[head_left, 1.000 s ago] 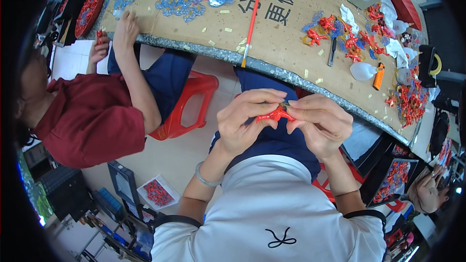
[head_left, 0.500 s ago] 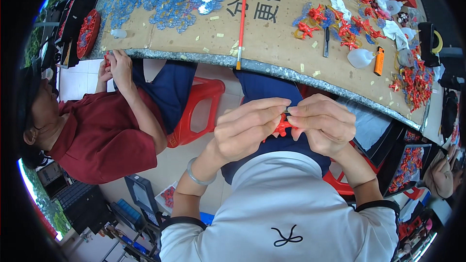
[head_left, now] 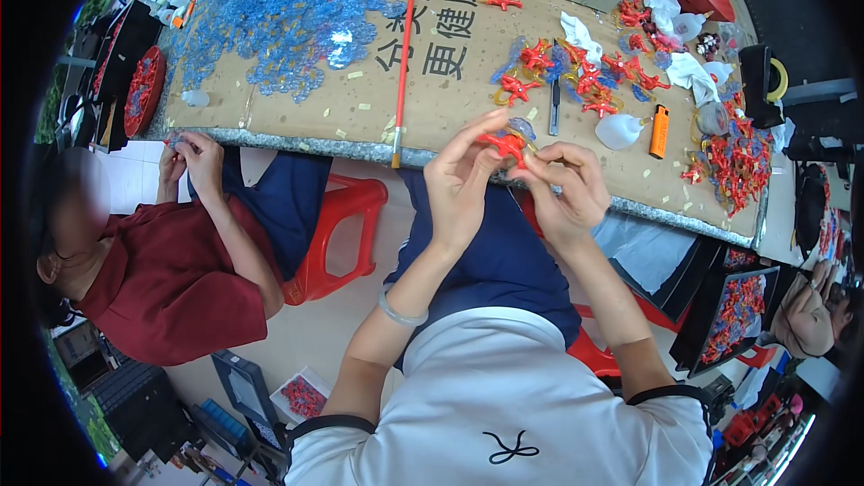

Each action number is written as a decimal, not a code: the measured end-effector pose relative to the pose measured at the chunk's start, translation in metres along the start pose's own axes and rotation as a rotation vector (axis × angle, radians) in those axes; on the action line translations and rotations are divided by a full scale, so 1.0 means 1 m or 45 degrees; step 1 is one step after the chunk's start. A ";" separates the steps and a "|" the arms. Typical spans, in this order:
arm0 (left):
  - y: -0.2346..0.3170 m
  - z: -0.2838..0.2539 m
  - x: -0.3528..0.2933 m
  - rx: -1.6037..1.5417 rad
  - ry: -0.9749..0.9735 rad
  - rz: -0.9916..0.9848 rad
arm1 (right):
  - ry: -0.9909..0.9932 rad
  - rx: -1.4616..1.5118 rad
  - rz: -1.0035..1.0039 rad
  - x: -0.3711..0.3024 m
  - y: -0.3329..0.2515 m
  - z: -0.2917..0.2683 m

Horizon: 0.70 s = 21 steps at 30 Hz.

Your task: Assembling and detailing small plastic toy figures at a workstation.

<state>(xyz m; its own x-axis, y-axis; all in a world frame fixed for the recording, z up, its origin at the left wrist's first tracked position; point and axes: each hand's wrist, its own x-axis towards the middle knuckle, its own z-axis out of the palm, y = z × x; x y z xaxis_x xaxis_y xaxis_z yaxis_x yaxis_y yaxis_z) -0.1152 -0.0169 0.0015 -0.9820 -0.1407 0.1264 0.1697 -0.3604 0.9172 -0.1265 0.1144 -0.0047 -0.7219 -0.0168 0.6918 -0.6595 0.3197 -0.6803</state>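
Just over the table's near edge I hold a small red plastic figure [head_left: 504, 145] with stubby limbs. Clear blue and yellow plastic bits show at its far side and look joined to it. My left hand [head_left: 461, 191] pinches its left side between thumb and fingers, the index finger raised along it. The thumb and fingertips of my right hand [head_left: 567, 191] close on its right side. Fingertips hide part of the figure. Similar red figures [head_left: 535, 56] with blue and yellow parts lie on the table beyond my hands.
Blue clear pieces [head_left: 310, 0] heap at the far left. A brush with a red handle [head_left: 405, 72] lies across the cardboard-covered table. To the right are a knife [head_left: 554, 106], a squeeze bottle [head_left: 619, 131] and an orange lighter [head_left: 660, 131]. A co-worker in a maroon shirt [head_left: 180, 279] sits left.
Both hands have moved up and away from my lap toward the table edge, carrying the red figure. My fingers have spread, showing more of it. The view has shifted rightward.
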 end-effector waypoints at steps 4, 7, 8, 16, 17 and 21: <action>-0.005 0.000 -0.009 -0.402 -0.134 -0.135 | 0.055 -0.093 -0.034 -0.014 -0.007 0.012; 0.005 -0.007 -0.016 -0.551 -0.250 -0.197 | -0.046 -0.122 -0.041 -0.020 -0.018 0.014; 0.007 -0.011 -0.017 -0.578 -0.290 -0.221 | -0.096 -0.116 -0.034 -0.021 -0.023 0.013; 0.014 -0.036 -0.027 -0.187 -0.288 -0.376 | -0.242 0.016 0.335 -0.004 -0.032 -0.008; 0.014 -0.039 -0.030 -0.263 -0.298 -0.414 | -0.302 0.208 0.523 -0.002 -0.026 -0.009; 0.018 -0.041 -0.033 -0.363 -0.290 -0.556 | -0.631 0.804 1.103 0.007 -0.016 -0.014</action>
<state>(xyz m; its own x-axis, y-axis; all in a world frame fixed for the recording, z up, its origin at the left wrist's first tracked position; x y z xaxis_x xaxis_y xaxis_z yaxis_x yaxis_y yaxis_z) -0.0767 -0.0568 -0.0015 -0.9540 0.2680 -0.1345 -0.2711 -0.5796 0.7685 -0.1179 0.1226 0.0142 -0.8903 -0.4353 -0.1339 0.2036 -0.1175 -0.9720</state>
